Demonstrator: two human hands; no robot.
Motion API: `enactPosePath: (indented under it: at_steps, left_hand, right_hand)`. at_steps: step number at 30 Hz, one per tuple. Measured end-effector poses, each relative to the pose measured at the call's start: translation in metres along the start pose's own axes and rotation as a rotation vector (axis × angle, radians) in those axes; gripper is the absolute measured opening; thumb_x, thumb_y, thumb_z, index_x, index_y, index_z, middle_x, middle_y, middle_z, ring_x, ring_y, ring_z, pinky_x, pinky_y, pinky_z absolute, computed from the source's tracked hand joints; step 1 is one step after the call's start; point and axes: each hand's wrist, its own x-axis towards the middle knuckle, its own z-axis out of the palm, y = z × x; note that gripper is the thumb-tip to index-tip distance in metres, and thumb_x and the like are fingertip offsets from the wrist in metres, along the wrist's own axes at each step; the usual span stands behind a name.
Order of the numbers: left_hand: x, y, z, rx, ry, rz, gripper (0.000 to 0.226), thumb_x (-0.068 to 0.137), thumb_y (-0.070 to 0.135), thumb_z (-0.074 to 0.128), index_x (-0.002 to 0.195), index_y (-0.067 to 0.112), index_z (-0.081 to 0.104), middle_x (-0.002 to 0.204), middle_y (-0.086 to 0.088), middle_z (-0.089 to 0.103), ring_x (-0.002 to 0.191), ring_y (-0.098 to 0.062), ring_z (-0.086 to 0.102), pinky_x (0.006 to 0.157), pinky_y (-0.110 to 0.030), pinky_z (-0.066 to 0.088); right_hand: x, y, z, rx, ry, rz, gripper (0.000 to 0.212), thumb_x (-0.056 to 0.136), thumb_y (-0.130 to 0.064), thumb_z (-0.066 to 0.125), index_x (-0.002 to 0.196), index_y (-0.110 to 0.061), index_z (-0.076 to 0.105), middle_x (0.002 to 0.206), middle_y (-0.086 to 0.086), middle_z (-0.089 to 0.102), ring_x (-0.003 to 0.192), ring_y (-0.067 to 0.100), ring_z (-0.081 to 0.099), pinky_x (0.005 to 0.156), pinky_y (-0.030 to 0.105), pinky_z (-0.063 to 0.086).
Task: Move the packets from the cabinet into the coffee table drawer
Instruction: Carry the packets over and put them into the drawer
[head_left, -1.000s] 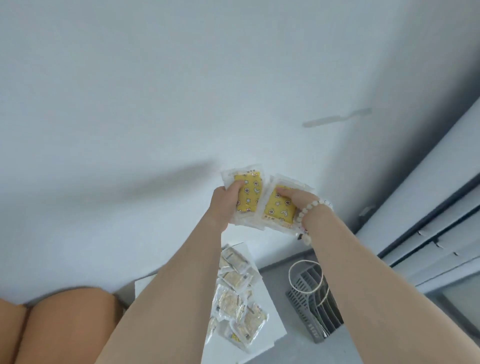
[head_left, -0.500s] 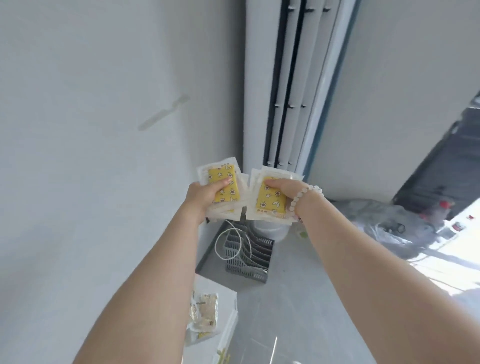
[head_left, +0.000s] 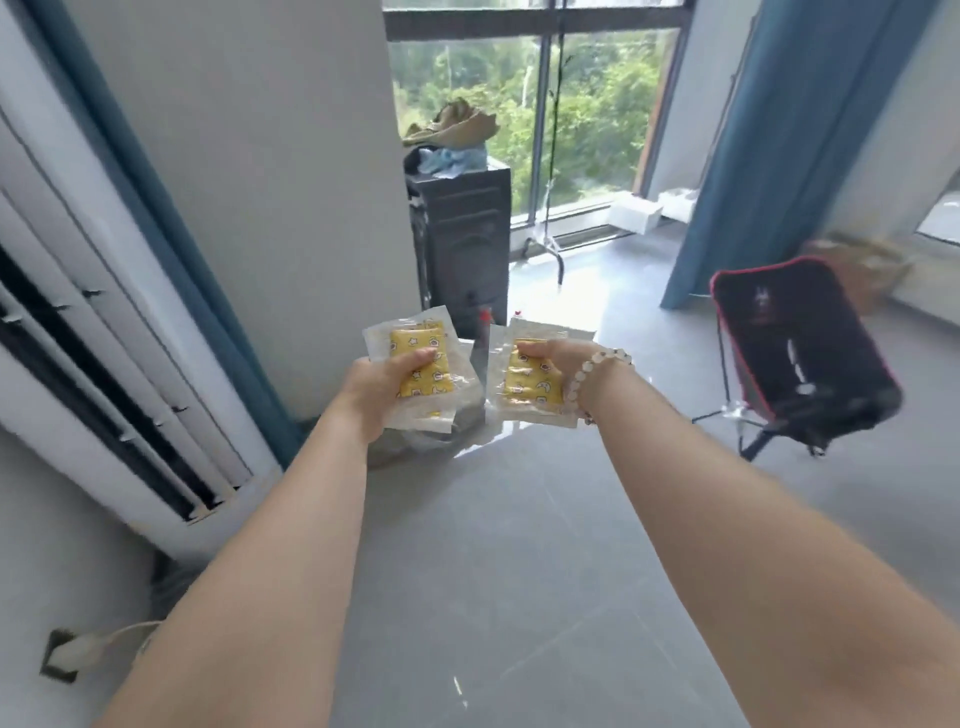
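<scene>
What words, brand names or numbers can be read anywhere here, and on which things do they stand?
None can be read.
Packets in the left hand, the left packets: yellow with small drawn shapes, no legible words.
Packets in the right hand, the right packets: same pattern, no legible words.
Black bag with red trim: a small pale mark, too blurred to read.
Dark cabinet by the window: no text visible.

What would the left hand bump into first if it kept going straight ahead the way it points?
Probably the dark cabinet beyond the left hand and its packets; depth is unclear.
</scene>
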Motion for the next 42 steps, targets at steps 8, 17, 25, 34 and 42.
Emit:
enactPosePath:
  at_steps: [8,17,25,34,42]
  left_hand:
    - [0.015,-0.032,0.261,0.167,-0.309,-0.067,0.034,0.074,0.017,0.080,0.102,0.006,0.066,0.081,-0.008,0.074,0.061,-0.020,0.071,0.053,-0.031,0.059]
    - [-0.041,-0.082,0.521,0.366,-0.711,-0.090,0.030,0.075,0.022,0.078,0.100,0.010,0.067,0.092,-0.008,0.072,0.078,-0.025,0.068,0.069,-0.037,0.056]
    - [-0.168,-0.141,0.688,0.549,-1.089,-0.104,0.030,0.077,0.022,0.077,0.100,0.006,0.066,0.085,-0.007,0.071,0.063,-0.018,0.069,0.060,-0.031,0.058]
    - [-0.324,-0.237,0.819,0.740,-1.441,-0.122,0.033,0.076,0.022,0.077,0.096,0.008,0.055,0.086,-0.006,0.065,0.069,-0.022,0.064,0.061,-0.035,0.056]
    - [-0.450,-0.315,0.945,0.926,-1.697,-0.132,0.031,0.075,0.023,0.078,0.097,0.010,0.061,0.084,-0.005,0.069,0.064,-0.019,0.066,0.056,-0.029,0.056]
  right_hand:
    - [-0.031,0.060,-0.242,0.318,0.278,0.012,0.020,0.091,-0.022,0.062,0.075,-0.012,0.057,0.050,0.002,0.063,0.042,0.018,0.061,0.048,0.028,0.053]
    - [-0.141,0.143,-0.456,0.567,0.604,-0.059,0.030,0.087,-0.032,0.066,0.108,-0.010,0.061,0.066,-0.001,0.067,0.043,0.009,0.061,0.034,0.011,0.041]
    - [-0.269,0.253,-0.551,0.738,1.066,-0.076,0.052,0.071,-0.040,0.080,0.109,-0.011,0.061,0.096,0.006,0.074,0.081,0.018,0.071,0.077,0.030,0.058]
    - [-0.402,0.372,-0.613,0.970,1.457,-0.002,0.042,0.080,-0.034,0.073,0.111,-0.008,0.061,0.084,0.002,0.063,0.052,0.007,0.056,0.030,0.010,0.033]
    - [-0.474,0.473,-0.707,1.062,1.619,0.209,0.043,0.066,-0.051,0.077,0.089,-0.017,0.066,0.102,0.006,0.071,0.095,0.022,0.068,0.092,0.036,0.053]
